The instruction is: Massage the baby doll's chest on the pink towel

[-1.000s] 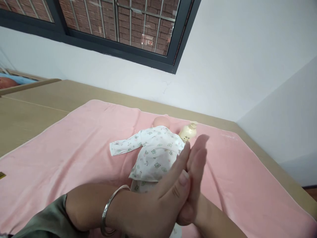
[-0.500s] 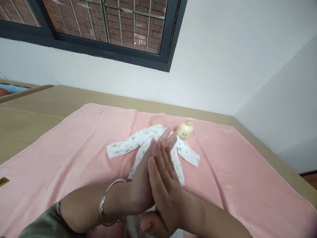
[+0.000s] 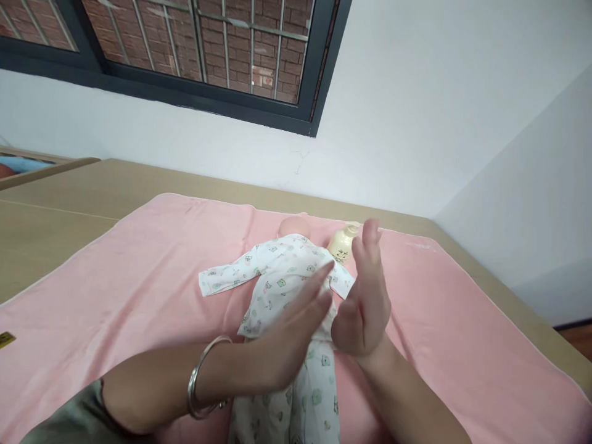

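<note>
My left hand (image 3: 291, 333), with a silver bangle (image 3: 193, 379) on the wrist, is held flat with fingers stretched out, slightly blurred. My right hand (image 3: 365, 296) stands upright beside it, palm turned inward, fingers extended. A small gap lies between the two hands, and neither holds anything. Beneath them lies a baby doll, its rounded head (image 3: 294, 227) at the far end, in a white printed top (image 3: 277, 280) with its sleeve spread out to the left and matching trousers (image 3: 319, 394). Partly behind my right fingers is a cream pump bottle (image 3: 342, 243).
A pink blanket (image 3: 152, 265) with a few creases covers much of the wooden surface (image 3: 83, 191). Behind it rises a white wall (image 3: 393, 123) with a dark-framed barred window (image 3: 208, 92). A small yellow-and-black label (image 3: 6, 339) shows at the left edge.
My palms, pressed together before, have come apart. The right hand has moved right and up, now overlapping part of the bottle and the doll's right-side sleeve. More of the printed clothes shows.
</note>
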The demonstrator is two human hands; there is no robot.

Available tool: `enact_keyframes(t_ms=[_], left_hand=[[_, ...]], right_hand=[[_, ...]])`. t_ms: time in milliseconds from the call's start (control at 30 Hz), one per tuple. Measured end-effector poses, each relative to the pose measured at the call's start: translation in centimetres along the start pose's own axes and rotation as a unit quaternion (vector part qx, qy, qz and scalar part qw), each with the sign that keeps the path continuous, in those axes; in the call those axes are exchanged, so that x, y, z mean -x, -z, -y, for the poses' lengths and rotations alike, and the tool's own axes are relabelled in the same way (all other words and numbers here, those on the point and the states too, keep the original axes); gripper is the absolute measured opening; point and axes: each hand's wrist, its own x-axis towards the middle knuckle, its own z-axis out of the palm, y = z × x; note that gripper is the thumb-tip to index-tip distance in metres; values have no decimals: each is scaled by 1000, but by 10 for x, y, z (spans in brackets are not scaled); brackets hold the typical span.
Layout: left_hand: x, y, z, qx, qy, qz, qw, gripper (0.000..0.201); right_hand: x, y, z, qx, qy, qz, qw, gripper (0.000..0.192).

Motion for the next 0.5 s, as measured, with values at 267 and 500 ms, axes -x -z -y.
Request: enact_keyframes(t_ms=[267, 500], left_hand=[[-88, 64, 85, -273, -50, -249, 928, 43], [-93, 75, 123, -365, -78, -241, 896, 41]], right_hand=[[-6, -58, -55, 89, -132, 229, 960, 54], [1, -81, -93, 127, -117, 312, 934, 52]])
